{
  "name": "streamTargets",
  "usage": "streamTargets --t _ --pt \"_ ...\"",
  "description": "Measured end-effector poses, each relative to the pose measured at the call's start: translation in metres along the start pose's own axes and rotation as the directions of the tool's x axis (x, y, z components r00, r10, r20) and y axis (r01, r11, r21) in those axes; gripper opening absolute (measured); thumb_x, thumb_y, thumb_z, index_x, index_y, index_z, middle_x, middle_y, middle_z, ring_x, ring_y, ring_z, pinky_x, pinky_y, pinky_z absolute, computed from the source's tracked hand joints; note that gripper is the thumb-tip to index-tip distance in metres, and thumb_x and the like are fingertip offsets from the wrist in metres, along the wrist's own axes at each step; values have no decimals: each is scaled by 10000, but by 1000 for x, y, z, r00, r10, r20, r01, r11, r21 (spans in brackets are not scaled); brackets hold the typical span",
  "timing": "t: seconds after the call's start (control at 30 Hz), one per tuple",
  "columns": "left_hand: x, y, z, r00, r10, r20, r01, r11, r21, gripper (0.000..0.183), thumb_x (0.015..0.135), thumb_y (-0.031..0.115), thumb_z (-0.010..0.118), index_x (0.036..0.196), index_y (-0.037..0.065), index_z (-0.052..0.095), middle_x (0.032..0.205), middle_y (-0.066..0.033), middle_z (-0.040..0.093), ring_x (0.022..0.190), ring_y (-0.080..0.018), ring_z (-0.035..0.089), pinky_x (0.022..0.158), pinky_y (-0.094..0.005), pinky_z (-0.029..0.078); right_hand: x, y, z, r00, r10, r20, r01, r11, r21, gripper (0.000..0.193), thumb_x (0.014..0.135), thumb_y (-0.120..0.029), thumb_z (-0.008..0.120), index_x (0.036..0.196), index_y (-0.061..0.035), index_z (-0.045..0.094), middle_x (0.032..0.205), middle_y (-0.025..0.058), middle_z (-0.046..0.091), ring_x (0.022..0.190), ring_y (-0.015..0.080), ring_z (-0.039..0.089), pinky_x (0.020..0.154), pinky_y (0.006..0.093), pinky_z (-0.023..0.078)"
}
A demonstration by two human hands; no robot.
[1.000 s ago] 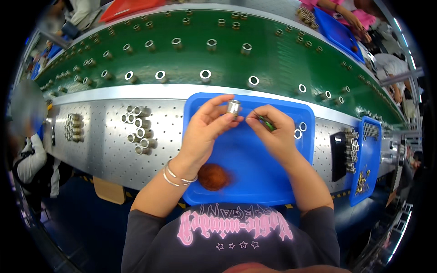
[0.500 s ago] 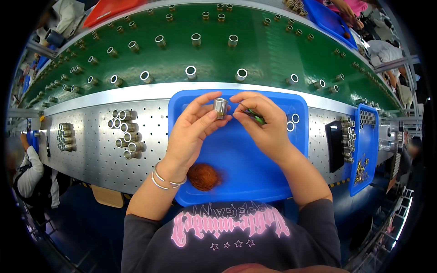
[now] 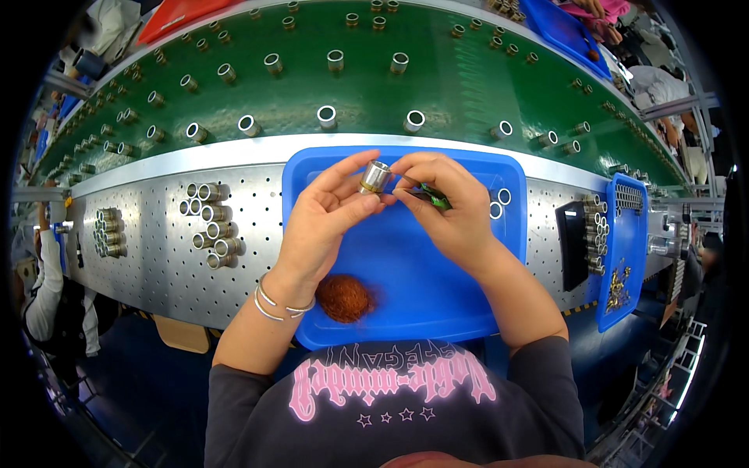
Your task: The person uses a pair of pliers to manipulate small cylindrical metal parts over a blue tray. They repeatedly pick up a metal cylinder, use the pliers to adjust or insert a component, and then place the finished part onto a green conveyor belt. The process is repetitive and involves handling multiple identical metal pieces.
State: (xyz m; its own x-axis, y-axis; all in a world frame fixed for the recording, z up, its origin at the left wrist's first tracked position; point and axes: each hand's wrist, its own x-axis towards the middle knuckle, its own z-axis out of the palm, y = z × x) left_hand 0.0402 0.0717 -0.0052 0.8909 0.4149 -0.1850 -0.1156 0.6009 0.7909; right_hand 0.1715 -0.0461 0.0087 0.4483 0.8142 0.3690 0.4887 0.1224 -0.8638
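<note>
Over a blue tray [image 3: 421, 288], my left hand [image 3: 324, 210] is closed around a short, shiny metal sleeve [image 3: 375, 178]. The sleeve is tilted, its open rim facing up and slightly right. Close on its right, my right hand [image 3: 456, 207] pinches a slim dark tool with green on it [image 3: 434, 196], perhaps tweezers. The tip is near the sleeve, partly hidden by my fingers, so contact cannot be made out. A reddish-brown ball of wiry fibre [image 3: 344, 298] lies in the tray's near left corner. Metal rings [image 3: 497, 210] stand at the tray's right side.
Beyond the tray runs a green belt [image 3: 374, 93] with many metal sleeves standing on it. More sleeves [image 3: 211, 226] are grouped on the perforated metal table [image 3: 261, 203] to the left. At right are a black box [image 3: 572, 246], stacked sleeves and another blue tray [image 3: 627, 269] with small brass-coloured pieces.
The sleeve in my left hand has tipped from nearly upright to a slant, its top leaning right. My right hand with the tool has shifted slightly left.
</note>
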Motion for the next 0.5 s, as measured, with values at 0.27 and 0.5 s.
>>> streamTargets --t 0.27,0.5 --pt "-1 0 3 1000 6 -8 -5 997 74 444 855 16 544 1286 -10 437 1096 -112 588 939 -156 602 854 -266 479 -2 1 1 999 -38 -4 38 999 -22 247 657 82 642 879 -1 572 925 124 620 810 241 629 693 304 515" --pt "-2 2 3 1000 -15 -1 15 988 153 403 873 26 520 1271 -6 462 1074 -109 601 918 -159 610 838 -268 489 -1 -4 -4 1000 -20 20 20 1000 -12 263 657 111 624 894 6 578 912 123 628 805 230 632 694 289 508"
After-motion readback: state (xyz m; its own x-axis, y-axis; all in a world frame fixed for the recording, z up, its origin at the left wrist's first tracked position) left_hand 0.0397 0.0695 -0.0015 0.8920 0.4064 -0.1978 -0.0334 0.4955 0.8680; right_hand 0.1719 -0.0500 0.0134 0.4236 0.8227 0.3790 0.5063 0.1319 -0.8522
